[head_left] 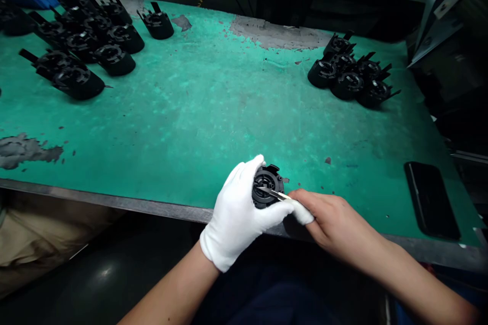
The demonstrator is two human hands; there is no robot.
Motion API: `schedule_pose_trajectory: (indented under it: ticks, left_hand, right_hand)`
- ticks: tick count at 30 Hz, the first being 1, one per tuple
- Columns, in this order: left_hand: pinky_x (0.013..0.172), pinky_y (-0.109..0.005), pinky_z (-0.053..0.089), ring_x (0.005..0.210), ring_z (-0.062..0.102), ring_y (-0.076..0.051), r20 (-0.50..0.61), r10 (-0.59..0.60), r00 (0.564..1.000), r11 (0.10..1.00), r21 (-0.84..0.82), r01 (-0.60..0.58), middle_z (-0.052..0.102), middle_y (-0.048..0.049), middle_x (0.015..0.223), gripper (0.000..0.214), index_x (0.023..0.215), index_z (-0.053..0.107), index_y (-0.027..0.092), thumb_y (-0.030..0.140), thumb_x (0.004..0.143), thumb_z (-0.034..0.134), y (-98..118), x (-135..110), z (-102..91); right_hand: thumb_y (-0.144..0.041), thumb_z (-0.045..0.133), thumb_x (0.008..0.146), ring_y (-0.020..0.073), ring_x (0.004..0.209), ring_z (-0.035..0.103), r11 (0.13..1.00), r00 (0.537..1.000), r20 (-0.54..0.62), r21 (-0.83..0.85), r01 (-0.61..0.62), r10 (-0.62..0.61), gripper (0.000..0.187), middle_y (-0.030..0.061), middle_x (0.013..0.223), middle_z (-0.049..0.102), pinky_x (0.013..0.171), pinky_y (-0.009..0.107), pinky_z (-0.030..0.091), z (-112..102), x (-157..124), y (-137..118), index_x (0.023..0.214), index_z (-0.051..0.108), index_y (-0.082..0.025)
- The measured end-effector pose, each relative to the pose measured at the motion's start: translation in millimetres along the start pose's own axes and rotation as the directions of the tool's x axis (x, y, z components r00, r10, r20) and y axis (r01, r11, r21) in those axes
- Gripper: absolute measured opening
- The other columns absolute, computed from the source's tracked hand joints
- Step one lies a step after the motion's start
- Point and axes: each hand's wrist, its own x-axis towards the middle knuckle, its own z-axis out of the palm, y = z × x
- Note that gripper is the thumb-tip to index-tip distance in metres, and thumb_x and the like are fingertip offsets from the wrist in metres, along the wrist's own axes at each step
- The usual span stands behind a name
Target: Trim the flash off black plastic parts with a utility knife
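Left hand (pixel 238 213): gloved, wrapped round black part (pixel 267 189) at counter's (pixel 213 111) near edge.
Right hand (pixel 331 218): pinching thin blade (pixel 275 194), tip on part.
Risk: blade may slip into gloved thumb; part could drop off edge.

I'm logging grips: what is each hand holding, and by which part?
The gloved left hand grips the black round part around its side; the right hand pinches a thin metal tool by its rear end.

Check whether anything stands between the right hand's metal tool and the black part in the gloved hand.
Nothing visible does: the metal tool in the right hand touches the black part, which the left hand grips.
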Motion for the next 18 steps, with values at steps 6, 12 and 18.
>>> schedule_pose_trajectory:
  ticks: [6, 12, 18]
  left_hand:
    - [0.114, -0.041, 0.046, 0.129, 0.058, -0.026, -0.007, 0.041, 0.999, 0.999, -0.019, -0.041, 0.06, -0.013, 0.138, 0.088, 0.145, 0.042, 0.016, 0.05, 0.075, 0.083, -3.6, -1.1, 1.0]
    - [0.113, -0.04, 0.046, 0.127, 0.059, -0.026, -0.006, 0.039, 0.999, 0.999, -0.009, -0.039, 0.061, -0.0122, 0.136, 0.087, 0.144, 0.043, 0.015, 0.048, 0.074, 0.083, -3.2, -0.7, 1.0]
    - [0.113, -0.042, 0.046, 0.13, 0.057, -0.027, 0.015, 0.033, 0.999, 0.999, 0.003, -0.033, 0.06, -0.0124, 0.14, 0.087, 0.145, 0.041, 0.017, 0.05, 0.076, 0.081, -1.6, 0.0, -0.9]
  right_hand:
    - [-0.016, 0.045, 0.095, 0.0193, 0.084, 0.069, 0.995, 0.998, -0.058, -0.095, -0.001, -0.005, 0.03, -0.0023, 0.1, 0.073, 0.07, 0.032, 0.046, -20.5, 0.3, 2.7, 0.116, 0.061, -0.031]
    - [-0.014, 0.043, 0.092, 0.0231, 0.087, 0.071, 0.978, 0.999, 0.035, -0.21, 0.014, -0.006, 0.034, 0.0004, 0.102, 0.074, 0.07, 0.034, 0.045, -30.3, 5.3, 0.8, 0.117, 0.062, -0.028]
    - [-0.013, 0.043, 0.088, 0.0268, 0.081, 0.071, 0.952, 0.972, 0.223, -0.305, -0.002, 0.074, 0.033, 0.0004, 0.09, 0.073, 0.067, 0.036, 0.044, -48.0, 13.9, -6.3, 0.109, 0.063, -0.03]
